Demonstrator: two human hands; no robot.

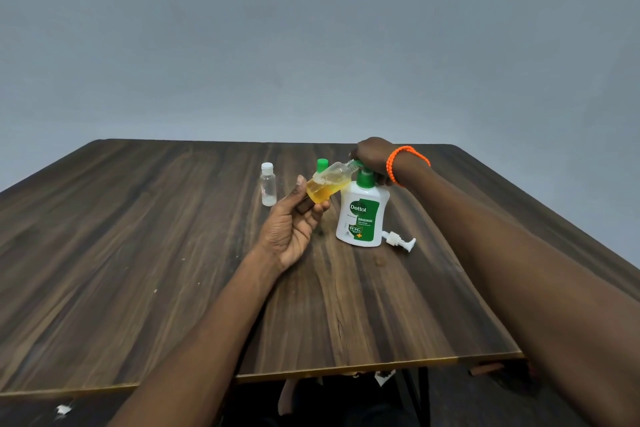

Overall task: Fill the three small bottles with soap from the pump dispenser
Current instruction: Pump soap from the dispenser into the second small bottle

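My left hand grips a small clear bottle, tilted with its open neck up against the green pump spout; yellow soap fills its lower part. The white and green Dettol pump dispenser stands upright on the table, and my right hand rests on its pump head from above, fingers curled over it. A second small clear bottle with a white cap stands upright to the left. Behind the held bottle a green cap shows; what it sits on is hidden.
A loose white pump top lies on the dark wooden table just right of the dispenser's base. An orange bead bracelet circles my right wrist. The table's front edge runs near the bottom of the view.
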